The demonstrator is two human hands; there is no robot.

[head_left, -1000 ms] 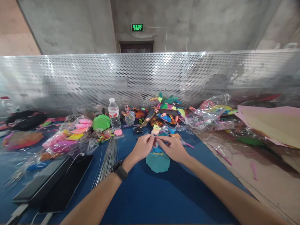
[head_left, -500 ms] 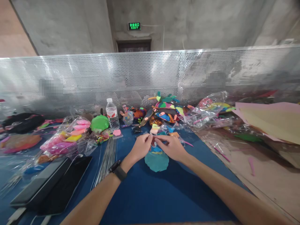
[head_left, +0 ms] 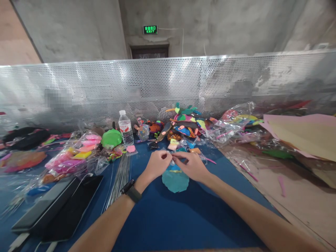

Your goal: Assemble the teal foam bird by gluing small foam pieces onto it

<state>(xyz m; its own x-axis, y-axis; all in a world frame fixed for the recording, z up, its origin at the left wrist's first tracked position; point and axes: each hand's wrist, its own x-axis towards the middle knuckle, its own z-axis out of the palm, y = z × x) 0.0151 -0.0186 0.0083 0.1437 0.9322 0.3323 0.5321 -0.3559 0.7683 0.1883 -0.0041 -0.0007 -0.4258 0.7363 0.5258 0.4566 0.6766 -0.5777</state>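
My left hand (head_left: pixel 159 162) and my right hand (head_left: pixel 192 164) meet fingertip to fingertip over the middle of the blue table (head_left: pixel 157 217). Both are closed in a pinch. What they pinch is mostly hidden by the fingers; a small pale bit shows between them, too small to name. Just below the fingers lies a flat, rounded teal clay piece (head_left: pixel 175 182) with a blue and yellow band near its top. Right behind the hands sits a pale yellow and pink clay lump (head_left: pixel 173 144).
Colourful clay figures (head_left: pixel 183 126) are heaped at the back. A water bottle (head_left: pixel 126 128), a bundle of thin wires (head_left: pixel 119 182), bagged clay (head_left: pixel 76 154) and a black phone (head_left: pixel 73 206) are on the left. Plastic bags (head_left: pixel 231 122) and pink paper (head_left: pixel 301 134) lie right.
The fingers of both hands have shifted slightly around the pinch, with the left fingers curled rounder. The teal piece stays in place.
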